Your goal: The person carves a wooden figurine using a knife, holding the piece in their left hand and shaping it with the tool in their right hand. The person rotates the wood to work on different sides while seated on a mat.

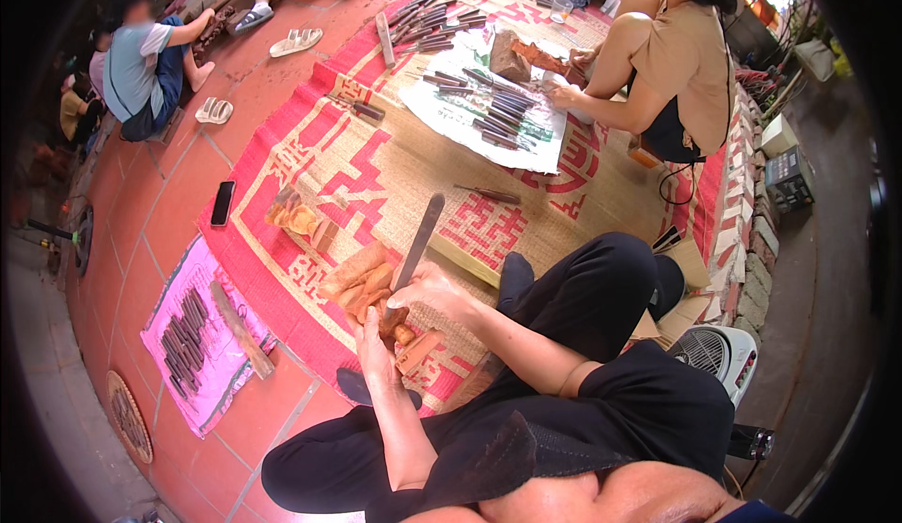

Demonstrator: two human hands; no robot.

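A brown wood carving [360, 277] with rounded, figure-like forms rests on the mat before my crossed legs. Across it slants a long, flat, dark file [419, 236], its rounded tip pointing up and away. My right hand [434, 293] is closed around the lower part of this file, close to the carving. On the near left side of the wood, my left hand [378, 352] is pressed against the carving, fingers partly hidden. A squared block end [419, 352] of lighter wood sticks out beside the left hand. Just beyond lies a smaller carved wooden figure [299, 215].
Several carving tools lie on a pink cloth [202, 410] beside a wooden mallet [241, 328]. A phone [223, 203] lies at the mat's edge. Ahead, another person [684, 72] works by a white sheet [427, 109] of chisels. A fan [707, 352] stands at my right.
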